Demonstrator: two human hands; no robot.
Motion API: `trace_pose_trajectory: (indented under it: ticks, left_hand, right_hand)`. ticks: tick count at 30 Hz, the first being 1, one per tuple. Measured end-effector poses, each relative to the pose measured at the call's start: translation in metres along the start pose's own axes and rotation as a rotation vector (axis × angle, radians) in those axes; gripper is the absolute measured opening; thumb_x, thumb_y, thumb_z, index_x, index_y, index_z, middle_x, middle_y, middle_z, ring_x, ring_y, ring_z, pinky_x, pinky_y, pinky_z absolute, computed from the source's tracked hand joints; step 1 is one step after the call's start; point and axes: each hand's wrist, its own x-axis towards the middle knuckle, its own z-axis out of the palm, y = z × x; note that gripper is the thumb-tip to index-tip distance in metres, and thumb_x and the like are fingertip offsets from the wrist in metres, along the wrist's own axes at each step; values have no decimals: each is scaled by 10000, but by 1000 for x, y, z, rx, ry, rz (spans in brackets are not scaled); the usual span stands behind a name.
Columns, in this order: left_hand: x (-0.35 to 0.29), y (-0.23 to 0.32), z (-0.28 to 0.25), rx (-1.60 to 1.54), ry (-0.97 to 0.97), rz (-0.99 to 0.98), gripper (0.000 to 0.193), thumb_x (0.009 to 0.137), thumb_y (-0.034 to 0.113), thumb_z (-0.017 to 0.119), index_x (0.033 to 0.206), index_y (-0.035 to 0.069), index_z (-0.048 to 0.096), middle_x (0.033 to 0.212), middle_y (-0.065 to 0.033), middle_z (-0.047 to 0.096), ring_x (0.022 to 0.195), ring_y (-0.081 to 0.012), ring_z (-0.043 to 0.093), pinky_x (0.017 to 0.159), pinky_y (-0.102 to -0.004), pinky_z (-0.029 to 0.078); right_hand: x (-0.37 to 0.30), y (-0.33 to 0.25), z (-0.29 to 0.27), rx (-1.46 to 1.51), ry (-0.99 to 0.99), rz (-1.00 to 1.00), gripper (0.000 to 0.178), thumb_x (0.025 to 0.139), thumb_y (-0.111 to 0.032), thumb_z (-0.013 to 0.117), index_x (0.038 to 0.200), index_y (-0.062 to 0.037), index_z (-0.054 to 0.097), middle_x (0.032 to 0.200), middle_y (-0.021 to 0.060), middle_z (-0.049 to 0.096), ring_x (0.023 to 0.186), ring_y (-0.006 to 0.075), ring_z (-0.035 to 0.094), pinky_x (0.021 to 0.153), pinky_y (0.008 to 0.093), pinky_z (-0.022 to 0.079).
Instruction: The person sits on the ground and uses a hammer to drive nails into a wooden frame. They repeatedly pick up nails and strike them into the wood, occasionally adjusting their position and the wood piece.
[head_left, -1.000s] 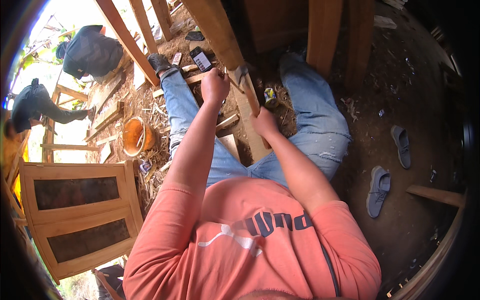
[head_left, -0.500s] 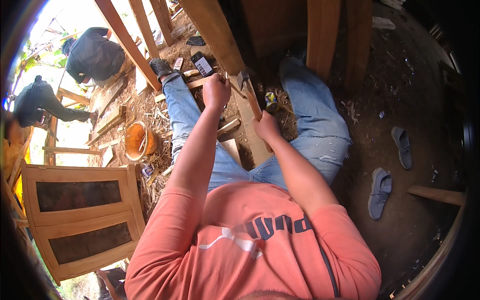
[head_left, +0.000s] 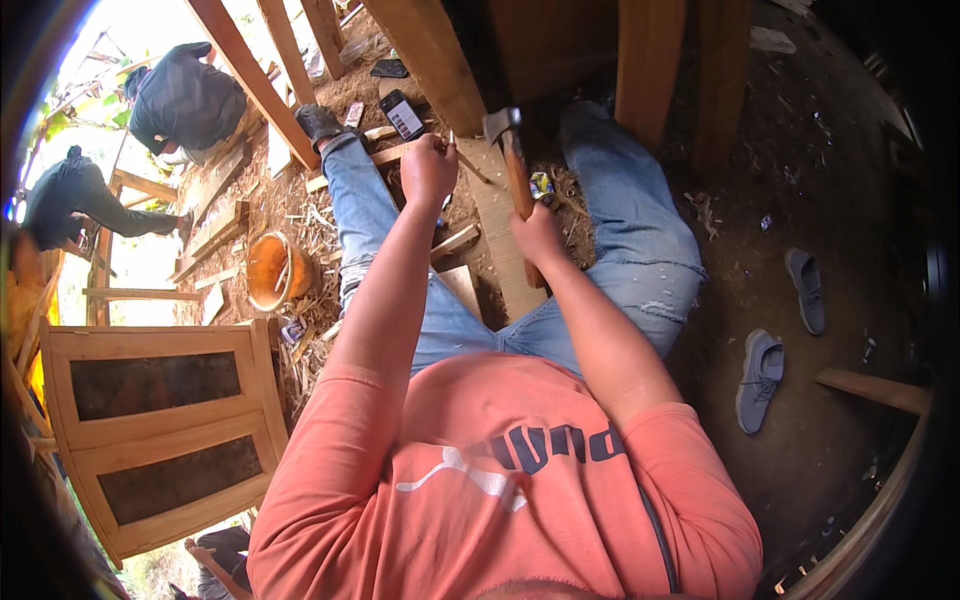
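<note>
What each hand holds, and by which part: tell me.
Right hand: the hammer, by its wooden handle. Left hand: a slim rod; where along it is hidden.

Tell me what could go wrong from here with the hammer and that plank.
A stray swing of the hammer in the right hand could catch the bare left hand nearby. The slim tool in that left hand might skid on the plank if struck off-centre. The smartphone, lying on the ground just beyond the left hand, could perhaps get knocked.
</note>
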Motion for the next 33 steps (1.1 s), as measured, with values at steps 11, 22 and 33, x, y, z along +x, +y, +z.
trace_pose_trajectory:
  ticks: [11,22,33]
  left_hand:
    - [-8,17,-4,-45,-32,-39,249,933,278,805,1027,48,787,952,-202,804,928,-418,776,852,-505,616]
    - [-14,3,-5,-9,2,-27,247,930,281,821,988,48,763,925,-203,787,926,-429,760,830,-529,600]
    - [-69,26,-52,429,-241,648,58,918,135,686,965,108,665,910,-52,696,810,-290,778,681,-420,620]
  right_hand:
    - [-27,-25,-7,-68,-37,-31,441,991,-376,726,1191,17,721,1124,315,772,1123,501,735,977,560,581]
    - [-25,-22,-4,-124,-28,-14,474,972,-372,719,1175,56,709,1114,357,756,1130,535,717,974,579,583]
    - [-16,-13,-13,566,-214,134,215,1054,-204,673,1067,-32,545,696,39,585,493,151,571,450,344,497]
